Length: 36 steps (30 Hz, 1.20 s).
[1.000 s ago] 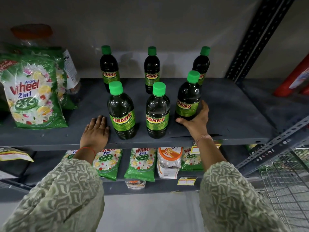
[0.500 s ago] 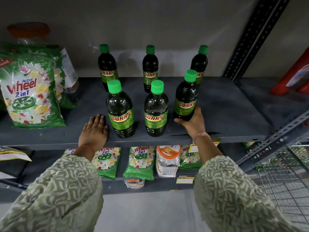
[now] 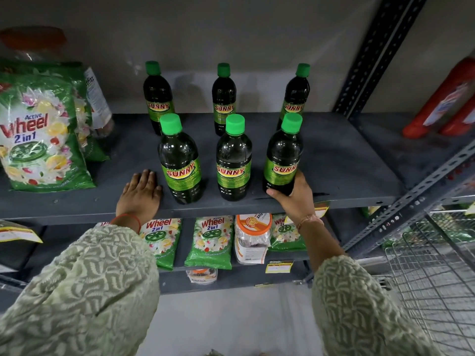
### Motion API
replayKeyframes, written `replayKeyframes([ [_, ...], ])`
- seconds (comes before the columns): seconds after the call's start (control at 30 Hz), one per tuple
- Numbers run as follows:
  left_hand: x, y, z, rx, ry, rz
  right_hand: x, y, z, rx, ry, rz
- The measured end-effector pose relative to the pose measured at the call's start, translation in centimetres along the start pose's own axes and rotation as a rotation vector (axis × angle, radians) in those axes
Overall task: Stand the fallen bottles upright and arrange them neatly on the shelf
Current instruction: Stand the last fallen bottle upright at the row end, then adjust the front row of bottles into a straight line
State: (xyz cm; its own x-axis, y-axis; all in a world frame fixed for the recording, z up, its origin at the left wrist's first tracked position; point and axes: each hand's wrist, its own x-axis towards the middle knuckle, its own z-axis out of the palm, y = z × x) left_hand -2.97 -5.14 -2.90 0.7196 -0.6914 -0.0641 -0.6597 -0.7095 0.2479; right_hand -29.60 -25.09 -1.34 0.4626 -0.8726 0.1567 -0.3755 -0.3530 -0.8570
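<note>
Several dark "Sunny" bottles with green caps stand upright on the grey shelf (image 3: 341, 160) in two rows of three. The front row holds a left bottle (image 3: 181, 163), a middle bottle (image 3: 233, 160) and a right bottle (image 3: 282, 155). Behind them stand the back left bottle (image 3: 156, 98), back middle bottle (image 3: 223, 98) and back right bottle (image 3: 295, 96). My right hand (image 3: 295, 196) is wrapped around the base of the front right bottle. My left hand (image 3: 140, 194) lies flat on the shelf, fingers apart, just left of the front left bottle.
Green Wheel detergent bags (image 3: 41, 134) lean at the shelf's left. Red bottles (image 3: 447, 98) lie on the neighbouring shelf at right. A slotted steel upright (image 3: 370, 60) rises at back right. More bags and a jar (image 3: 253, 237) fill the lower shelf. A wire basket (image 3: 437, 273) sits low right.
The front right bottle has come nearer the shelf's front edge, level with the other two front bottles, with my right hand on its base. My left hand stays flat.
</note>
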Motion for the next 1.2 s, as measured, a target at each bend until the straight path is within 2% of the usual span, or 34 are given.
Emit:
replayKeyframes([
  [0.3,0.3,-0.3,0.5,-0.026,0.029,-0.003,-0.4,-0.3,-0.2,0.017,-0.027,0.028],
  [0.4,0.2,0.0,-0.1,-0.229,0.073,-0.062,-0.5,-0.1,-0.2,0.027,-0.050,0.032],
  [0.47,-1.5,0.6,-0.5,-0.505,0.311,-0.164,-0.6,-0.3,-0.2,0.042,-0.056,0.041],
  [0.53,-5.3,2.3,-0.2,-0.590,0.618,-0.179,-0.7,-0.3,0.0,0.079,-0.053,0.051],
  [0.57,-7.6,3.8,0.1,-0.607,0.647,-0.123,-0.8,-0.3,0.1,0.086,-0.047,0.057],
  [0.67,-11.2,9.1,2.3,-0.637,0.384,0.095,-0.8,-0.1,0.4,0.075,-0.001,0.053],
  [0.73,-10.8,12.4,2.7,-0.702,0.261,0.118,-0.7,-0.1,0.4,0.050,0.030,0.027],
  [0.9,-5.9,15.9,2.6,-0.901,0.241,-0.020,-0.3,0.7,0.2,-0.024,0.017,-0.020],
  [1.2,-3.8,18.4,3.4,-0.852,0.276,0.019,1.9,4.2,-5.3,-0.038,0.085,0.038],
])
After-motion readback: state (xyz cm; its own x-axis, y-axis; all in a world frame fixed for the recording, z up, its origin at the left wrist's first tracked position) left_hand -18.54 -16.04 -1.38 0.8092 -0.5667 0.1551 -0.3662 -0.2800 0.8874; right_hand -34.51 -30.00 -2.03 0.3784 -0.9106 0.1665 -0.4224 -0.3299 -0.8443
